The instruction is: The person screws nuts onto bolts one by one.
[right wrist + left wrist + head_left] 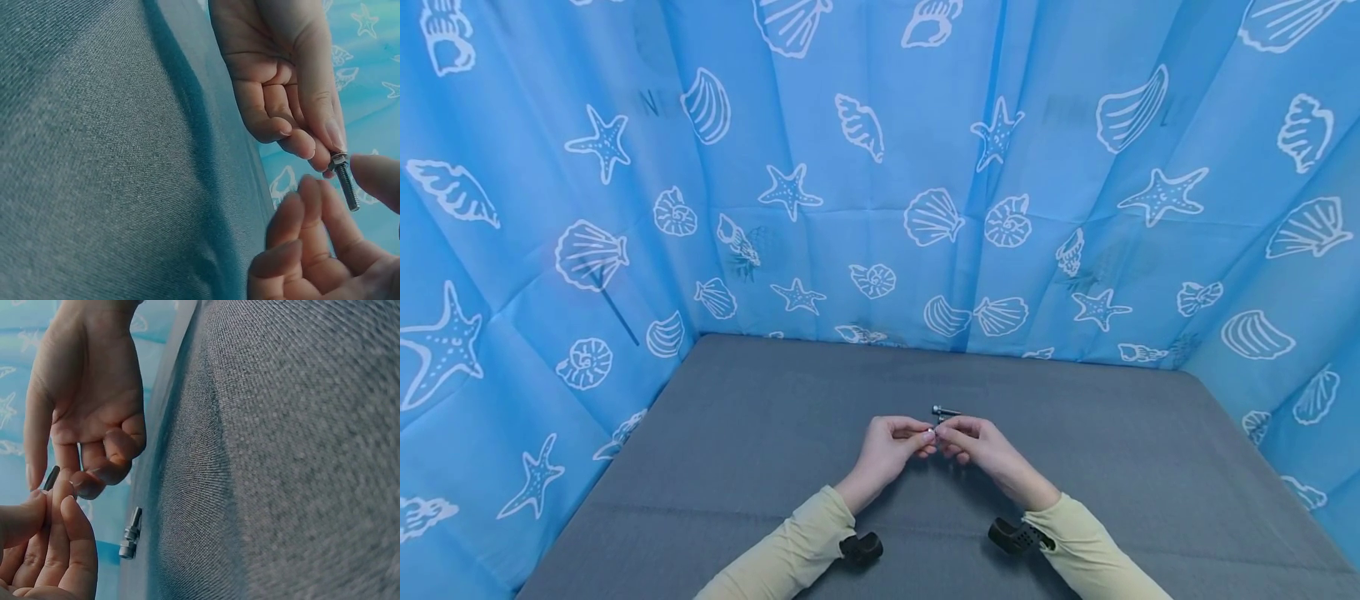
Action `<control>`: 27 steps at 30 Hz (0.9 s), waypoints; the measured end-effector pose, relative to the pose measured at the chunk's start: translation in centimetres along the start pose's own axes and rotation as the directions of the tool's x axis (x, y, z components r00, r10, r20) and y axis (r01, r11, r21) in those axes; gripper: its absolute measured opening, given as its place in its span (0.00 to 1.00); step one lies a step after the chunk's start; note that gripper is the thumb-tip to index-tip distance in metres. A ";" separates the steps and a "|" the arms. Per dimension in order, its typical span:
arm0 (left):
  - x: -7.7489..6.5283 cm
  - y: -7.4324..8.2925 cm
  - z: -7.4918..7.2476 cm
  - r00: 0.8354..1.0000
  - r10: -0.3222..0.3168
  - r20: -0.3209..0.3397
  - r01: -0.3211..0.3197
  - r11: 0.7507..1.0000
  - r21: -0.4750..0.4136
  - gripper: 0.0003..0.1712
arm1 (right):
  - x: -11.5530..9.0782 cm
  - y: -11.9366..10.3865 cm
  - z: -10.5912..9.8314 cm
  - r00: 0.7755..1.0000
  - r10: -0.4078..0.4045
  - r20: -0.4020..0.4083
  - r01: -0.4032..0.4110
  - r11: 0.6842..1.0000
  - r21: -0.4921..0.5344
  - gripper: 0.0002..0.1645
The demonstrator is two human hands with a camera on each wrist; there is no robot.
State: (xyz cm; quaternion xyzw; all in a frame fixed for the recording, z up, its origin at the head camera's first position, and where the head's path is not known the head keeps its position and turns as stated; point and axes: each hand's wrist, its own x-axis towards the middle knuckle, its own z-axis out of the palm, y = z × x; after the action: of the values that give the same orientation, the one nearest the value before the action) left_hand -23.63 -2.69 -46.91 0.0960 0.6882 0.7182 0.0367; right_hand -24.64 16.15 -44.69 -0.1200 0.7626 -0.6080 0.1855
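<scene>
In the right wrist view, a metal bolt with a nut close to its head points down and right. My left hand pinches it at the head end between thumb and fingers. My right hand is at the threaded shank, its thumb on one side and its bent fingers on the other, with a visible gap. The left wrist view shows only the bolt's dark shank between the hands. Just beyond the hands, another bolt lies on the table; a nut on it shows in the left wrist view.
A grey cloth-covered table spreads beneath both hands, with a slight crease across it. Blue curtains printed with white shells and starfish stand around the back and sides. Dark wrist cameras are strapped over the pale sleeves.
</scene>
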 end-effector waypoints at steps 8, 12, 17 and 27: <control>-1.4 2.9 0.3 1.000 -0.003 0.005 0.003 1.000 0.018 0.07 | 0.1 0.4 -0.1 0.998 -0.042 -0.037 0.041 0.999 -0.034 0.19; -0.9 1.9 0.2 1.000 -0.004 0.003 0.004 1.000 0.011 0.06 | 0.2 0.4 -0.2 1.000 -0.010 -0.028 0.009 1.000 -0.028 0.19; -0.1 0.2 0.1 1.000 0.000 0.002 0.000 1.000 -0.001 0.06 | 0.1 0.4 -0.1 0.999 -0.016 -0.035 0.015 1.000 -0.008 0.20; 0.2 -0.6 0.1 0.999 0.030 0.010 -0.030 0.999 -0.011 0.06 | -0.1 0.3 -0.1 1.000 -0.022 -0.021 0.021 1.000 -0.020 0.22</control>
State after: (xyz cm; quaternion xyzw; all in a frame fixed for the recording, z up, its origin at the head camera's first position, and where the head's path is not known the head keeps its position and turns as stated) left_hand -23.84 -2.57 -47.47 0.1099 0.6825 0.7219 0.0301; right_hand -24.60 16.30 -44.94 -0.1236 0.7691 -0.6036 0.1698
